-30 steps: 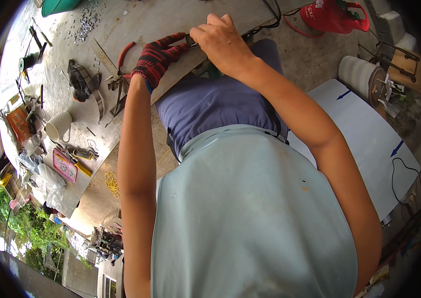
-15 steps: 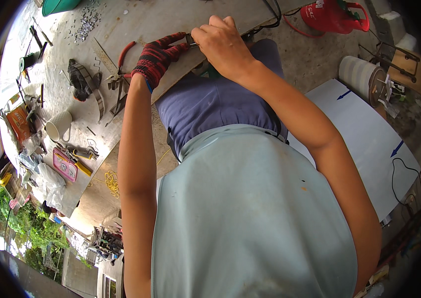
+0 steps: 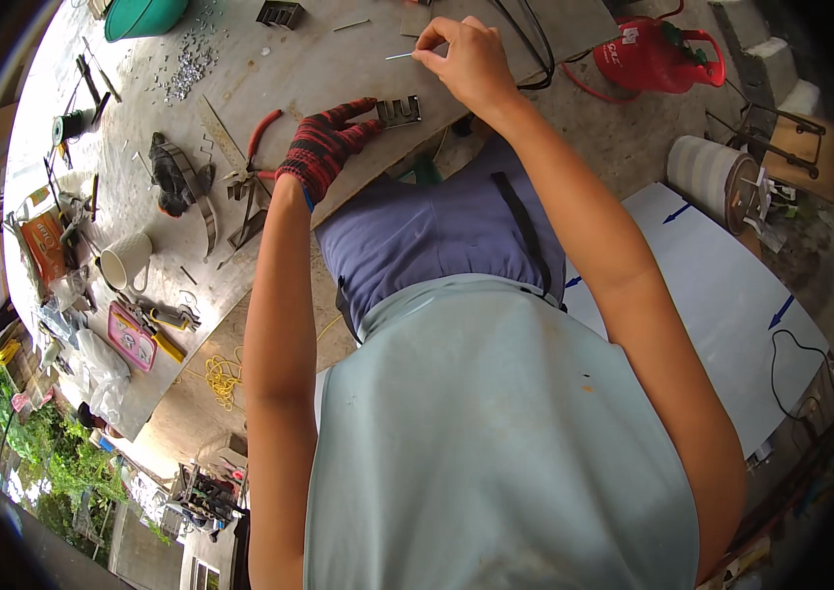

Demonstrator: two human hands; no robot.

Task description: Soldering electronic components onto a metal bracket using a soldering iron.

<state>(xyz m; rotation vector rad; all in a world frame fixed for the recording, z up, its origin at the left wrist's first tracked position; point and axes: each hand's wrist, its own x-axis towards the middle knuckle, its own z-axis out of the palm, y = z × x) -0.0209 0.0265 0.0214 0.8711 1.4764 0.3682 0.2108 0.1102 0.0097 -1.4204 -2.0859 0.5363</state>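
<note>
My left hand, in a red and black knit glove, grips the end of a small slotted metal piece at the worktable's edge. My bare right hand is above and to the right, pinching a thin metal rod that sticks out leftward. Left of my gloved hand lie red-handled pliers, a metal ruler and a dark metal tool. A second dark metal piece lies farther back, near another thin rod.
The worktable holds a green basin, small metal bits, a white mug and a pink tray. Right of me are a red gas cylinder, black cables, a drum and a white sheet.
My right hand has moved up, away from my left hand, uncovering the slotted piece and showing a thin rod in its fingers. My left hand appears slightly lower and rightward; the whole view has shifted.
</note>
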